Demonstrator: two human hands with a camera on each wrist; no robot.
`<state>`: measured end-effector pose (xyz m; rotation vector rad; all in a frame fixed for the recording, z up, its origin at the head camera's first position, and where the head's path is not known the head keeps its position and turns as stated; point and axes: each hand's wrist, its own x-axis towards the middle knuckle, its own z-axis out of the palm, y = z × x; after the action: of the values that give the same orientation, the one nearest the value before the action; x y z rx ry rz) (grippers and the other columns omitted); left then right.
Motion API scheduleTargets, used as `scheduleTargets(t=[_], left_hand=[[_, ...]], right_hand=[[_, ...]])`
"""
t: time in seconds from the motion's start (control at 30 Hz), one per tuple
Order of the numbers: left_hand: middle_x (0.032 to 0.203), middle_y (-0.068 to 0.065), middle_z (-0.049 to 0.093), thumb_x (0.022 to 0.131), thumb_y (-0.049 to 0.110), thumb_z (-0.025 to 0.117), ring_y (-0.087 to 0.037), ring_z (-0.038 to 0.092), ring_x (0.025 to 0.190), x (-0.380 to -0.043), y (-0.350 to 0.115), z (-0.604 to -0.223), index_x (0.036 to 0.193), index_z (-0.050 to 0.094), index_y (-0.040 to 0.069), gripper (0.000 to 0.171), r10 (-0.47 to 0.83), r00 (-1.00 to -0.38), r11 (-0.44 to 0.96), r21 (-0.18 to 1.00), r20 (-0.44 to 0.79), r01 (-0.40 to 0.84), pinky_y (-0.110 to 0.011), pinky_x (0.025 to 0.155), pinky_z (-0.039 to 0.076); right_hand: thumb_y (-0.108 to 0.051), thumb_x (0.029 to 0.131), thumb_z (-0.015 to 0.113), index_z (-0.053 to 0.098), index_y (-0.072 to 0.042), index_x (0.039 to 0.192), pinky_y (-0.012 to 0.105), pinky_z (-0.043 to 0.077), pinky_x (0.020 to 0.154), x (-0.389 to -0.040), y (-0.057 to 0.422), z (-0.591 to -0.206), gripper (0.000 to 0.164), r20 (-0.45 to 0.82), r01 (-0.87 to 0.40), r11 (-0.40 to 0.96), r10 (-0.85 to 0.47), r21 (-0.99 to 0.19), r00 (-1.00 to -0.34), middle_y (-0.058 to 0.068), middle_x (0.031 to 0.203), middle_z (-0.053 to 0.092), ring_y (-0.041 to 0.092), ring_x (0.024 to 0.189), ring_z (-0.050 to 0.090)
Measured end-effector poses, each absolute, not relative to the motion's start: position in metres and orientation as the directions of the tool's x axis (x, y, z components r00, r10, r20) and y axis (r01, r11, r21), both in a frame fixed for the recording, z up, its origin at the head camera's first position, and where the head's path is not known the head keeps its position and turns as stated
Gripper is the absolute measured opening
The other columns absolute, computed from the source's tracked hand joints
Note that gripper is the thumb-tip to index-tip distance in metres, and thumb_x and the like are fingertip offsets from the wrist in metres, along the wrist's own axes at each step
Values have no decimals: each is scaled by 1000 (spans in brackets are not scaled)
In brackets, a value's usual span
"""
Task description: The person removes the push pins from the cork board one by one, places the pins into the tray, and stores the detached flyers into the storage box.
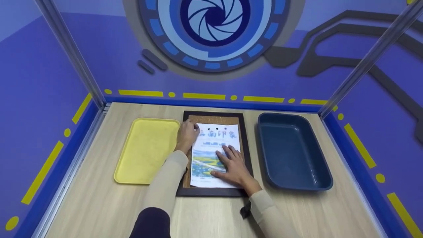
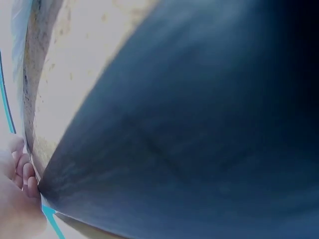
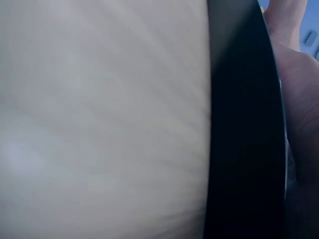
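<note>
A printed sheet of paper (image 1: 205,165) with a colourful landscape and large characters lies on a dark-framed cork board (image 1: 214,119). My left hand (image 1: 187,134) is at the sheet's upper left corner, fingers bent; whether anything is between the fingertips is hidden. In the left wrist view its curled fingers (image 2: 26,172) show beside the frame's dark edge. Spread over the lower right of the sheet, my right hand (image 1: 233,167) rests flat with its fingers extended. The right wrist view catches part of that hand (image 3: 301,94) behind a dark strap.
To the left lies a shallow yellow tray (image 1: 145,148), partly behind the left forearm. A deep dark blue bin (image 1: 290,155) stands right of the board. Blue panels (image 1: 109,53) with metal posts enclose the wooden table (image 1: 205,215) at the back and sides.
</note>
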<state>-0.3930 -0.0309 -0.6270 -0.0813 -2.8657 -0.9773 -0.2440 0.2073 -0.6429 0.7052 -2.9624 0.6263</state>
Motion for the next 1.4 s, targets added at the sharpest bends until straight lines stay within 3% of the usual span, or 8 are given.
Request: scheduleTargets(t=[0.23, 1.07, 1.4], left_hand=[[105, -7, 66, 102, 18, 73, -25, 63, 99, -391, -27, -629, 101, 77, 8, 11, 12, -989, 779, 618, 150, 103, -42, 87, 55], [103, -8, 65, 104, 21, 68, -24, 64, 95, -392, -31, -629, 101, 76, 7, 16, 17, -988, 793, 599, 156, 108, -40, 83, 55], [111, -10, 66, 107, 21, 64, -24, 64, 98, -398, -45, -618, 109, 73, 6, 18, 40, -997, 676, 734, 63, 73, -41, 89, 55]], right_hand=[[-73, 89, 67, 50, -17, 160, 69, 18, 122, -240, 209, -647, 92, 162, -446, 812, -416, -377, -895, 17, 171, 31, 45, 157, 22], [-75, 90, 66, 47, -20, 162, 66, 16, 124, -243, 210, -643, 93, 126, -436, 822, -420, -367, -899, 15, 172, 28, 42, 159, 19], [-76, 90, 65, 45, -21, 163, 65, 15, 125, -244, 207, -644, 93, 110, -429, 824, -419, -371, -901, 13, 173, 26, 40, 160, 18]])
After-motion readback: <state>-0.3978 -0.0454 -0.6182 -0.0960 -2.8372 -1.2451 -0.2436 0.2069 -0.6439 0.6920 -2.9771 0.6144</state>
